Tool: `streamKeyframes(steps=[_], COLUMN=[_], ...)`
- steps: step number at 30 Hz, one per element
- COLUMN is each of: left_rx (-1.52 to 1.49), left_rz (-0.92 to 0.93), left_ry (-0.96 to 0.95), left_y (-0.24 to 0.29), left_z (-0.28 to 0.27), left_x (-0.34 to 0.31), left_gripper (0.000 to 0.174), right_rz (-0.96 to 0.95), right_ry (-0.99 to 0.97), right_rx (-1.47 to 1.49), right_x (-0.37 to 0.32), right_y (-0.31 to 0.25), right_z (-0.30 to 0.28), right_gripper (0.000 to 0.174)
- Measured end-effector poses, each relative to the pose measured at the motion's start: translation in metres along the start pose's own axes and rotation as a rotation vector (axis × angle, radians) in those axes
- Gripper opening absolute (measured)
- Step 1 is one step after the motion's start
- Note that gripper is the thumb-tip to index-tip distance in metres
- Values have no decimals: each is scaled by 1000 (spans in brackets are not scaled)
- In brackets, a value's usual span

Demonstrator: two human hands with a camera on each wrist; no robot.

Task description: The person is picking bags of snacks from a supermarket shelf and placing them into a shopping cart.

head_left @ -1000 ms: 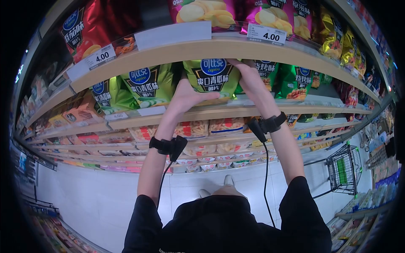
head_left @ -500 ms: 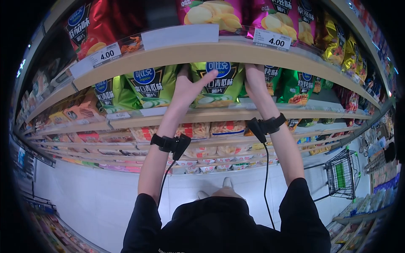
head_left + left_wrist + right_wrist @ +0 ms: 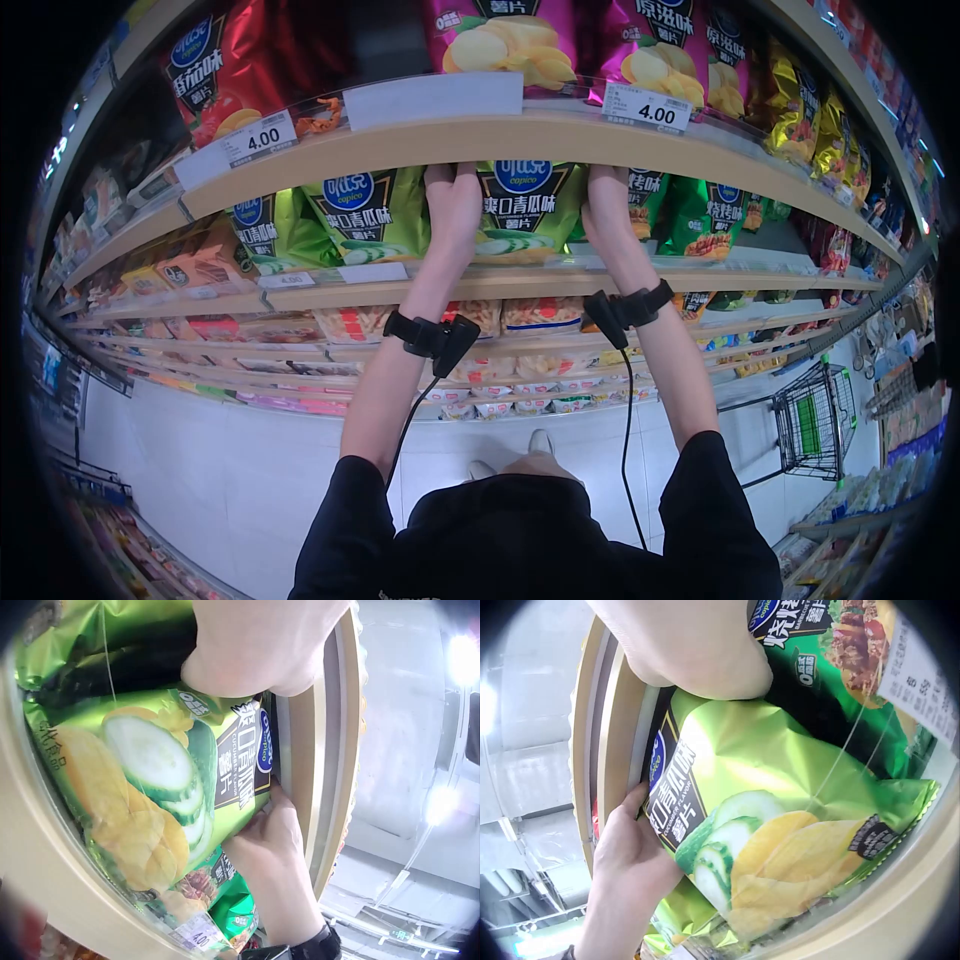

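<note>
A light green bag of cucumber-flavour chips [image 3: 525, 215] stands upright on the shelf between my two hands. My left hand [image 3: 452, 205] is at its left side, thumb off the front; the right wrist view shows that hand [image 3: 634, 847] against the bag's edge. On the other side, my right hand [image 3: 608, 205] reaches up between this bag and a dark green barbecue bag [image 3: 645, 195]. The left wrist view shows the right hand [image 3: 274, 836] touching the bag's upper side edge. The fingertips of both hands are hidden behind the bag and under the shelf above.
More cucumber chip bags [image 3: 365, 215] stand to the left, darker green bags [image 3: 700, 220] to the right. Close above runs a wooden shelf edge [image 3: 480, 132] with price tags [image 3: 645, 106], carrying red and pink bags. A shopping cart [image 3: 812, 420] stands on the floor at right.
My left thumb has come off the bag's front, and that hand has moved up and right along its side. My right hand has stayed at the other side.
</note>
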State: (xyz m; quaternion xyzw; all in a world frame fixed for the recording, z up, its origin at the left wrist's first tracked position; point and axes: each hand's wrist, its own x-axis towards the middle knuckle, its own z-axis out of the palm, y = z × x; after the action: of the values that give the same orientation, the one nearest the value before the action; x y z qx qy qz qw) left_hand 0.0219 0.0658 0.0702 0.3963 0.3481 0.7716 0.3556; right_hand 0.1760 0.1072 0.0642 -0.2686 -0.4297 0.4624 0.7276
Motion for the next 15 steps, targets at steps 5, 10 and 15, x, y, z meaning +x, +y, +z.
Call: streamKeyframes(steps=[5, 10, 15], left_rx=[-44, -18, 288], left_rz=[87, 62, 259], left_ry=[-6, 49, -167], left_y=[-4, 7, -6], left_z=[2, 7, -13], left_x=[2, -6, -22], left_gripper=[31, 33, 56], right_rz=[58, 60, 186], right_ry=[-33, -38, -156], right_rx=[107, 89, -131], right_x=[-3, -1, -15], right_y=[-2, 0, 1], right_z=[-9, -10, -15], right_gripper=[30, 28, 49])
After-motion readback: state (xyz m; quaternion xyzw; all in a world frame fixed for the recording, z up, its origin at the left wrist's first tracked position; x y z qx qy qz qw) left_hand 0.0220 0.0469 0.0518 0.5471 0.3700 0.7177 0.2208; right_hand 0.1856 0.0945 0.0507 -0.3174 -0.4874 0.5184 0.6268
